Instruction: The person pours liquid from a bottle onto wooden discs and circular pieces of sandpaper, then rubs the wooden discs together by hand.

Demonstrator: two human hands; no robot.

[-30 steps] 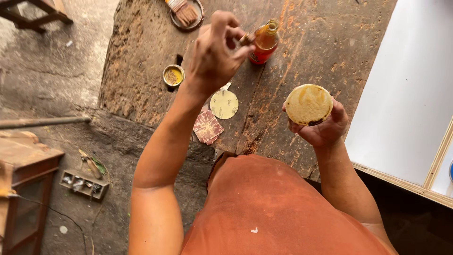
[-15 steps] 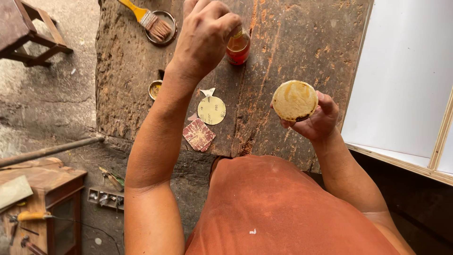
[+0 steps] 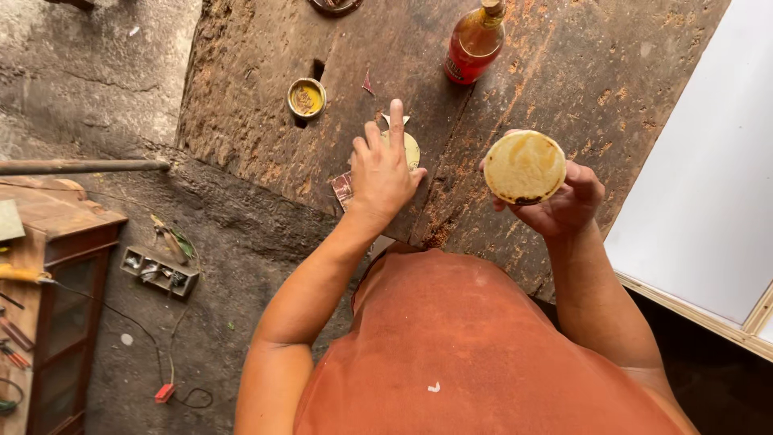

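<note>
left hand (image 3: 385, 169), fingers spread wide and flat, presses down near the front edge of the worn wooden workbench (image 3: 564, 72); it holds nothing, and covers most of a pale round lid (image 3: 411, 147) lying there. we judge that the palm steadies the lid against the board. right hand (image 3: 564, 201) is closed around a round tin (image 3: 525, 167), held clear above the bench and turned up so that its yellowish, waxy contents face us, presumably to keep them level and within reach. a patterned scrap (image 3: 342, 189) peeks out just beside the left wrist, at the front edge. towards the back edge we see a reddish bottle (image 3: 475, 44), and towards the left edge a small yellow cup (image 3: 307, 97) beside a slot in the wood. a white panel (image 3: 708, 161) lies off the right edge.

half a second earlier the left hand was raised over the bottle with fingertips pinched together; now it has dropped and opened onto the lid. the tin has stayed in the right hand, hardly shifted.
</note>
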